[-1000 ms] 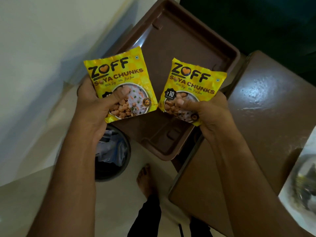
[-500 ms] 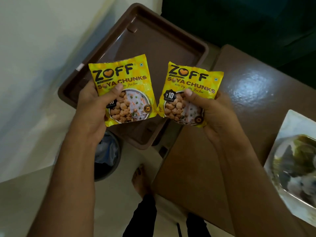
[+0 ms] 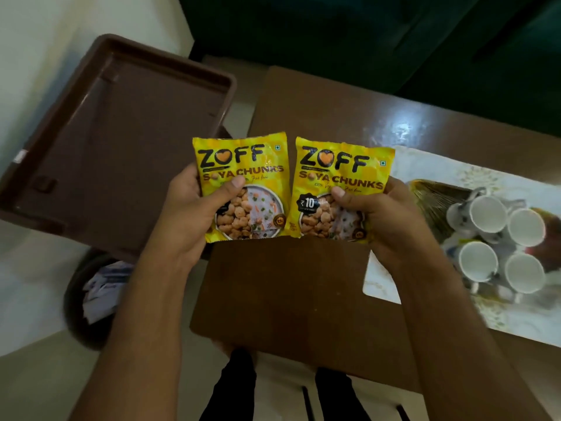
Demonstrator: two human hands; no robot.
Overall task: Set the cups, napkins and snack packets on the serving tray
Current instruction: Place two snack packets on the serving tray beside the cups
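Two yellow soya-chunk snack packets are held side by side above the brown table's left end. My left hand (image 3: 194, 205) grips the left packet (image 3: 243, 177) with the thumb across its front. My right hand (image 3: 373, 214) pinches the right packet (image 3: 343, 177) the same way. A white patterned serving tray (image 3: 382, 284) lies on the table at the right and carries several white cups (image 3: 488, 214) standing close together. No napkins can be made out.
A large brown plastic tray (image 3: 121, 132) sits at the left, beyond the brown table (image 3: 288, 299). Below it stands a dark bin (image 3: 88, 299) with paper inside. Dark green furniture (image 3: 364, 41) fills the back. My legs show at the bottom.
The view has swung to the right: the brown tray slid left and the white tray with cups came into sight. Both hands with their packets moved right, over the table.
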